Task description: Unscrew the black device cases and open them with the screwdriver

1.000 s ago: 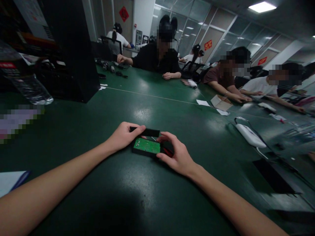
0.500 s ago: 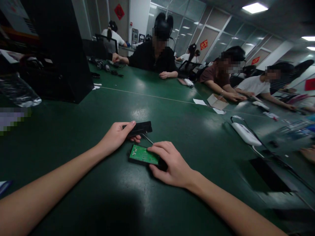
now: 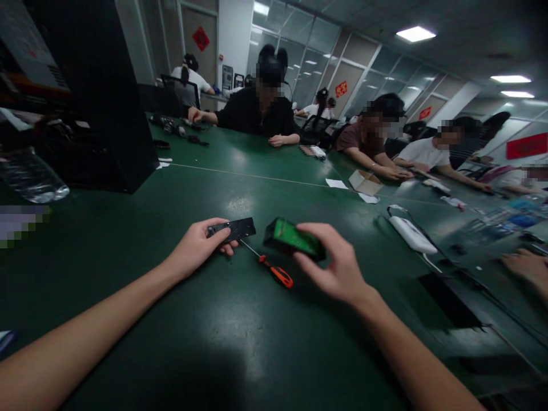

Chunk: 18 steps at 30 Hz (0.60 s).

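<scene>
My left hand [image 3: 208, 241] is closed on a flat black plastic cover [image 3: 240, 229], thumb on top and fingers beneath. In my right hand [image 3: 336, 260] is a black casing [image 3: 270, 235] with a green circuit board [image 3: 291, 234] face up in it; thumb and fingers grip its right end, and it is slightly blurred. An orange and black screwdriver [image 3: 280, 275] lies on the table between my hands, its handle toward me and its shaft pointing at the cover. The shaft's tip is hidden near my left fingers.
A large black box [image 3: 96, 103] stands at the left beside a clear plastic package [image 3: 32, 174]. Right of me lie a white power strip [image 3: 411, 234] with cables and a black flat object [image 3: 449, 297]. Farther off is an open cardboard box [image 3: 365, 182]. Several people sit around the green table [image 3: 192, 342].
My right hand has lifted the casing with the circuit board and moved it right and away from me, uncovering the screwdriver handle. The left hand still holds the cover, its thumb slightly lower.
</scene>
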Available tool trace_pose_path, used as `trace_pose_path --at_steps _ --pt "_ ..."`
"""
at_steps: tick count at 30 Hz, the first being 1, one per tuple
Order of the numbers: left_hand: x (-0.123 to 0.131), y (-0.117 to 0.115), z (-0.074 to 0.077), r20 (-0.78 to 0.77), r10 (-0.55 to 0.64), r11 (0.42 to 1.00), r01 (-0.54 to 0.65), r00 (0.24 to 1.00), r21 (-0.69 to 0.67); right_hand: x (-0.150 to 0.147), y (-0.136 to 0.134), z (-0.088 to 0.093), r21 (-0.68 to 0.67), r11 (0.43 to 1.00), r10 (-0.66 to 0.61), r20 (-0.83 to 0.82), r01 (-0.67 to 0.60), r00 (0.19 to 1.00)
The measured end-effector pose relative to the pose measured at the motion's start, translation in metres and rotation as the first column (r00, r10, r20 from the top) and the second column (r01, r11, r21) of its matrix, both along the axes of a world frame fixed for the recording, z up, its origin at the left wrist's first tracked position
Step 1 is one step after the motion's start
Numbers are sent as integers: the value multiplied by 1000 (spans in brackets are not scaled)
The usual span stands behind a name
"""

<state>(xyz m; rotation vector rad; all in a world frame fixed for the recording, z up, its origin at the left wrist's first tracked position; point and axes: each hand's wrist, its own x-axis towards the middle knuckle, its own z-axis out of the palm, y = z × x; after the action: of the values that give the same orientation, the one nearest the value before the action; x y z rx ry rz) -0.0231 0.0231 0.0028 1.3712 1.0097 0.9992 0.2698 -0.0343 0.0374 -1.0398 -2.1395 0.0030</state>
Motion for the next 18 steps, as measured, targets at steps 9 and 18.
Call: trace_pose_path --at_steps 9,18 --pt "2 -5 6 -23 -64 996 65 998 58 192 40 -4 -182 423 -844 278 888 459" --pt "3 -4 1 -38 -21 996 25 999 91 233 28 -4 -405 146 -899 326 903 292"
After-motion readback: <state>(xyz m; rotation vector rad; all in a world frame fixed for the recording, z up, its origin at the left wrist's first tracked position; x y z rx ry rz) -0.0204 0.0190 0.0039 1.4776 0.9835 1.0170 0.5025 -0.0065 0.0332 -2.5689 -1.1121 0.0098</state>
